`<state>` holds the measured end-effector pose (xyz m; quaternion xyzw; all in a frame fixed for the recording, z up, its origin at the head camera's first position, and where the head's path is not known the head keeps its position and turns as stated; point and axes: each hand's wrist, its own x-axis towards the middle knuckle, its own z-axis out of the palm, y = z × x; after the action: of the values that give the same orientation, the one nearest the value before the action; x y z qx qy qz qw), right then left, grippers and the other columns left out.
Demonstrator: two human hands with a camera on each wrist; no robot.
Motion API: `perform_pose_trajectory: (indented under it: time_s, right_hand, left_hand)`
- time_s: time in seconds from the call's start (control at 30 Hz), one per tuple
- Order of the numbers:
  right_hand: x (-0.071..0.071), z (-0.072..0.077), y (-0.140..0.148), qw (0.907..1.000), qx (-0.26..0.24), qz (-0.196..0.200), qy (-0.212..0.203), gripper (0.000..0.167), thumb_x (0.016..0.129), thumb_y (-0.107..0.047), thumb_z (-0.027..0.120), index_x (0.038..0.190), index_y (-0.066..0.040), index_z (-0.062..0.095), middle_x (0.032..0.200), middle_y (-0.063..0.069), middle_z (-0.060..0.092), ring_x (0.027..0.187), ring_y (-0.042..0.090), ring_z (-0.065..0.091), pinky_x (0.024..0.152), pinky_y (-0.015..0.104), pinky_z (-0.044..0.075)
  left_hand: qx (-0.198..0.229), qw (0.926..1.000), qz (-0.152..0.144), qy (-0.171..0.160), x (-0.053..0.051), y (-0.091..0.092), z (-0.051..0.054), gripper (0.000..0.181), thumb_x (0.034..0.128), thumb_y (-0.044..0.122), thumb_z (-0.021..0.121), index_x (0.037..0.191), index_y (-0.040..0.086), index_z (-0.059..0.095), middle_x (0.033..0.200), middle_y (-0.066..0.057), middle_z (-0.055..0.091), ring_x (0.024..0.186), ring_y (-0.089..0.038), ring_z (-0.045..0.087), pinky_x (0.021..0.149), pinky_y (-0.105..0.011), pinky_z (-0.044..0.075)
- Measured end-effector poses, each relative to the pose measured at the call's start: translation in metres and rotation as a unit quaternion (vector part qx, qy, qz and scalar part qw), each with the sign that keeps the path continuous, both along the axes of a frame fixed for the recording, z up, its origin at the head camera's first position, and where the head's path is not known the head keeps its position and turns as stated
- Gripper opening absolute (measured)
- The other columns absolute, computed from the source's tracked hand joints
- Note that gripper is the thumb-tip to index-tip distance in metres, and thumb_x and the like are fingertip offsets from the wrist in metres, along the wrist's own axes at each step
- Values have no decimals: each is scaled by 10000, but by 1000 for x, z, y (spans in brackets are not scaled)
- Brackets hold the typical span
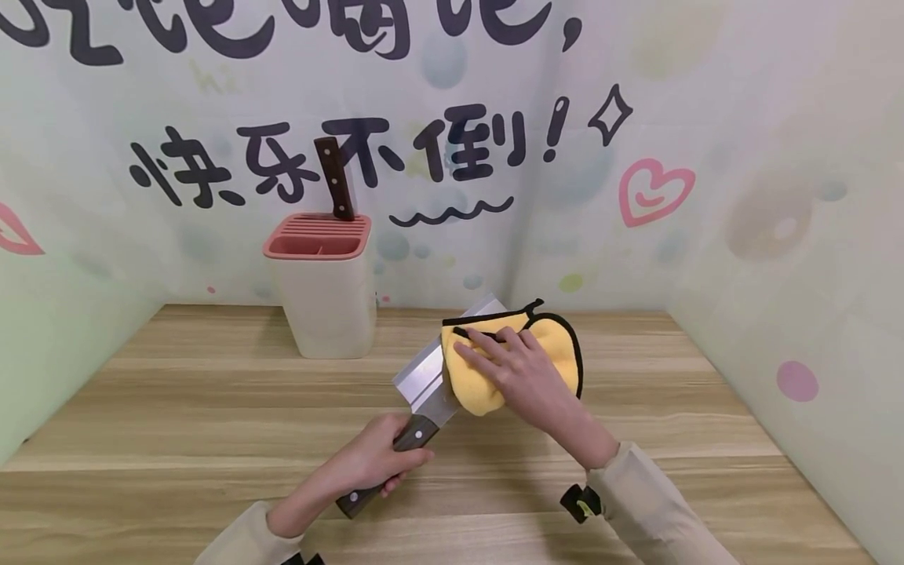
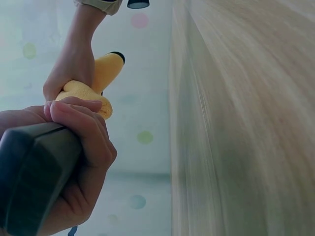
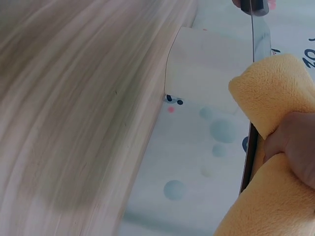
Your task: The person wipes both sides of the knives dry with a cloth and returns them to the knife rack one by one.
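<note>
My left hand [image 1: 370,455] grips the dark handle of a cleaver [image 1: 424,377], its broad silver blade pointing up and to the right, held above the table. With my right hand [image 1: 523,377] I hold a yellow cloth [image 1: 480,388] with black edging against the blade. The cloth hides much of the blade in the head view. In the right wrist view the yellow cloth [image 3: 275,83] wraps over the blade's edge, pinched by the right hand [image 3: 295,147]. The left wrist view shows the butt of the handle [image 2: 39,172] inside the left hand [image 2: 93,142].
A white knife block [image 1: 328,314] with a pink slotted top stands at the back left of the wooden table [image 1: 233,416]. Another knife's brown handle [image 1: 334,179] sticks up from it. Printed wall sheets [image 1: 452,259] enclose the table at the back and sides.
</note>
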<state>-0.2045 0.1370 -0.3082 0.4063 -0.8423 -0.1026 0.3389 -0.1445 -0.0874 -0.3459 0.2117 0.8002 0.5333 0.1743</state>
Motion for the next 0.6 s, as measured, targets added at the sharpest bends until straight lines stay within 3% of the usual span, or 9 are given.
perform_pose_trajectory:
  time_s: [0.6]
  right_hand:
    - [-15, 0, 18, 9973, -585, -356, -266, 596, 698, 100, 658, 1225, -152, 538, 1223, 80, 538, 838, 266, 506, 646, 364, 420]
  left_hand:
    - [-73, 9999, -12, 111, 0, -3, -2, 202, 825, 95, 601, 725, 26, 440, 437, 6, 415, 315, -64, 388, 301, -219, 355]
